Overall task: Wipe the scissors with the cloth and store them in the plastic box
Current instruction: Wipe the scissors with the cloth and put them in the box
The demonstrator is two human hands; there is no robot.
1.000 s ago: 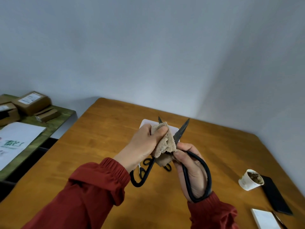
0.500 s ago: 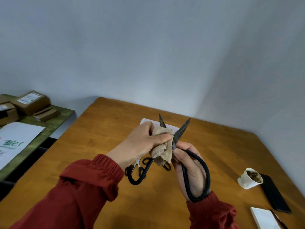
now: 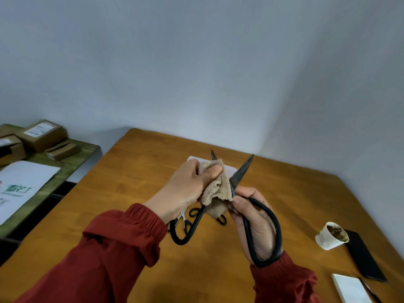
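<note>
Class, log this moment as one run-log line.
phase: wiping | left hand: pinches cloth around one blade | right hand: grips scissors by handle loop, blades apart | storing: not yet

one large scissors (image 3: pixel 241 172), one cloth (image 3: pixel 218 190), one cup (image 3: pixel 328 240)

Scissors (image 3: pixel 240 174): above the desk (image 3: pixel 135 171), points away from the person.
Cloth (image 3: pixel 215 189): round the scissors' left blade, under the left hand (image 3: pixel 185 189).
Right hand (image 3: pixel 255 221): through the scissors' right handle loop.
Plastic box (image 3: pixel 229 171): on the desk behind the scissors.
Smaller scissors (image 3: pixel 182 217): on the desk beneath the scissors.
Cup (image 3: pixel 331 236), phone (image 3: pixel 363 256), notepad (image 3: pixel 352 288): on the desk right of the scissors.
Cartons (image 3: pixel 43 134), paper (image 3: pixel 19 189): on a side table (image 3: pixel 72 169) far left of the scissors.
</note>
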